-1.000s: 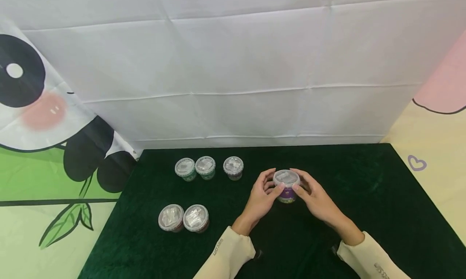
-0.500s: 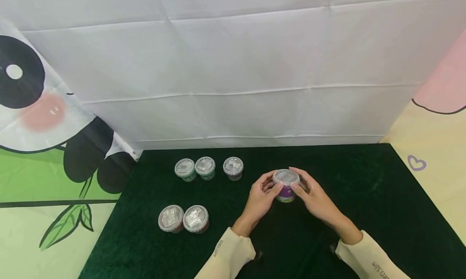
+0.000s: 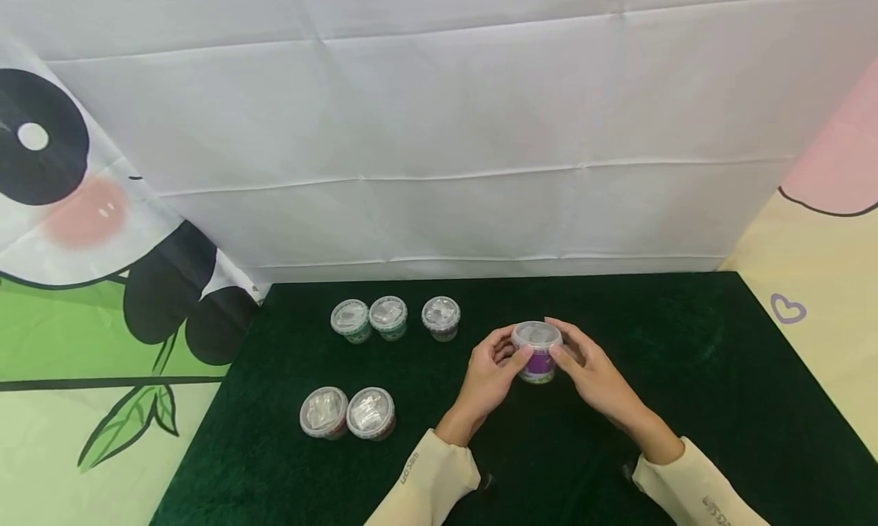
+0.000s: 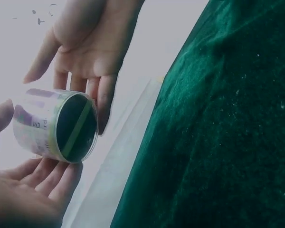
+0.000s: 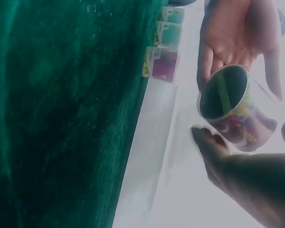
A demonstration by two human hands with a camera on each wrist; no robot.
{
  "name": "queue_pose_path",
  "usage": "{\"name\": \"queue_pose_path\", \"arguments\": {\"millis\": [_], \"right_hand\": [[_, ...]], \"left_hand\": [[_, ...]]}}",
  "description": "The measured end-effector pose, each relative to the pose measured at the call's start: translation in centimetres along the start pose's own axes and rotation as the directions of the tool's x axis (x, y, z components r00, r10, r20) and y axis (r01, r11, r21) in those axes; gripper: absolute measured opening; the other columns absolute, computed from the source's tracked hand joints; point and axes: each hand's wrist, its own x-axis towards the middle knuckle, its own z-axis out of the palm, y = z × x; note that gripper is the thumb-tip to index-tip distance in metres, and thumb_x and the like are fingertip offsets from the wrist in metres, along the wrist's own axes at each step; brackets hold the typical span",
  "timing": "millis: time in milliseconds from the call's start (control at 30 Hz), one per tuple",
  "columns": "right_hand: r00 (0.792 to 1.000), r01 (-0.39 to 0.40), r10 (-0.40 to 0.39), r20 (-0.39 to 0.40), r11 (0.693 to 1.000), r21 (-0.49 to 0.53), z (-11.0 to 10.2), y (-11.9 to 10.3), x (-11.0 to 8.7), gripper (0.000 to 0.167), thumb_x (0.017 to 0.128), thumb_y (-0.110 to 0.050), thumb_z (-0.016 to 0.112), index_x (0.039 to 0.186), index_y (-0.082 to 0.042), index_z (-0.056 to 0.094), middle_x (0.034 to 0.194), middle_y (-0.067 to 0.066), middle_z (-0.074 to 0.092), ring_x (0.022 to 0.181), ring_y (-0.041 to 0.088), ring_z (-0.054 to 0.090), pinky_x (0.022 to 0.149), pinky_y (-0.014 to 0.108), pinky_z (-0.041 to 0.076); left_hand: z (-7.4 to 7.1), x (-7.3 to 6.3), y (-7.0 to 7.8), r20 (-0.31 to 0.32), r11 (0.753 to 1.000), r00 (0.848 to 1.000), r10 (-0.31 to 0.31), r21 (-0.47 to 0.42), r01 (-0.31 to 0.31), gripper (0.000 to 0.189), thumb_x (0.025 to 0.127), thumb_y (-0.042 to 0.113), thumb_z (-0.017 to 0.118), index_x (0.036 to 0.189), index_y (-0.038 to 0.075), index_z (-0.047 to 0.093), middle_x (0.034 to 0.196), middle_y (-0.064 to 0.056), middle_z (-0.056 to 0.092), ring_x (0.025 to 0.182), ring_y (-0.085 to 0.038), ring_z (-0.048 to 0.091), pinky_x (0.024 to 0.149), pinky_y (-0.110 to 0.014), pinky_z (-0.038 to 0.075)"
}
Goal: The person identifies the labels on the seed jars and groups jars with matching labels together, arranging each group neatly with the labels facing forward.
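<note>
A small round plastic tub (image 3: 538,364) with a clear lid and a purple label is held upright between both hands above the green cloth. My left hand (image 3: 486,375) grips its left side, thumb at the front, fingers curled behind. On the other side my right hand (image 3: 591,375) holds it in the same way. The left wrist view shows the underside of the tub (image 4: 77,127), dark with a pale green strip across it. Seen from the right wrist, the side of the tub (image 5: 249,127) bears a printed picture in red and yellow.
Beyond and left of the hands, two green-labelled tubs (image 3: 388,318) stand side by side, with a darker tub (image 3: 440,319) to their right. Nearer the front left are two lidded tubs (image 3: 370,414) close together. A white cloth wall (image 3: 439,221) rises behind the dark green table (image 3: 658,343).
The tub has turned slightly in my hands, so more of its purple label faces the head camera. It has shifted a little to the left. The other tubs stay put.
</note>
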Motion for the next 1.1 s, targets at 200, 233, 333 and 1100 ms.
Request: {"name": "queue_pose_path", "arguments": {"millis": [200, 233, 333, 1100], "right_hand": [[1.0, -0.011, 0.01, -0.019, 1.0, -0.012, 0.21, 0.08, 0.15, 0.057, 0.113, -0.025, 0.053, 0.16, -0.001, 0.033, 0.156, 0.029, 0.043, 0.143, 0.048, 0.049, 0.115, 0.062, 0.044], [1.0, -0.009, 0.009, -0.019, 1.0, -0.013, 0.18, 0.1, 0.19, 0.055, 0.113, -0.025, 0.052, 0.159, -0.001, 0.034, 0.155, 0.029, 0.044, 0.142, 0.048, 0.05, 0.115, 0.062, 0.045], [1.0, -0.006, 0.006, -0.006, 1.0, -0.016, 0.01, 0.16, 0.15, 0.053, 0.114, -0.024, 0.05, 0.16, -0.001, 0.034, 0.155, 0.029, 0.044, 0.141, 0.048, 0.051, 0.115, 0.063, 0.044], [0.999, 0.018, -0.018, 0.033, 1.0, 0.0, 0.25, 0.52, -0.01, 0.055, 0.114, -0.021, 0.051, 0.162, -0.001, 0.031, 0.157, 0.03, 0.042, 0.143, 0.049, 0.048, 0.115, 0.063, 0.044]], "left_hand": [[-0.02, -0.02, 0.09, -0.012, 0.999, 1.0, -0.029, 0.029, 0.03, 0.047, 0.107, 0.028, 0.067, 0.145, 0.005, 0.051, 0.136, -0.011, 0.064, 0.123, -0.023, 0.062, 0.11, -0.044, 0.051], [-0.11, 0.0, 0.05, 0.006, 0.999, 0.999, -0.039, 0.034, 0.039, 0.048, 0.108, 0.03, 0.065, 0.146, 0.007, 0.05, 0.138, -0.01, 0.063, 0.124, -0.023, 0.062, 0.112, -0.046, 0.05], [-0.42, 0.08, -0.17, 0.068, 0.998, 0.997, -0.037, 0.045, 0.034, 0.048, 0.111, 0.031, 0.059, 0.151, 0.008, 0.046, 0.143, -0.011, 0.059, 0.129, -0.025, 0.06, 0.115, -0.049, 0.048], [-0.23, -0.13, -0.57, 0.041, 1.0, 0.999, 0.004, 0.024, -0.005, 0.048, 0.108, 0.03, 0.064, 0.148, 0.006, 0.052, 0.141, -0.011, 0.059, 0.123, -0.024, 0.063, 0.102, -0.033, 0.055]]}}
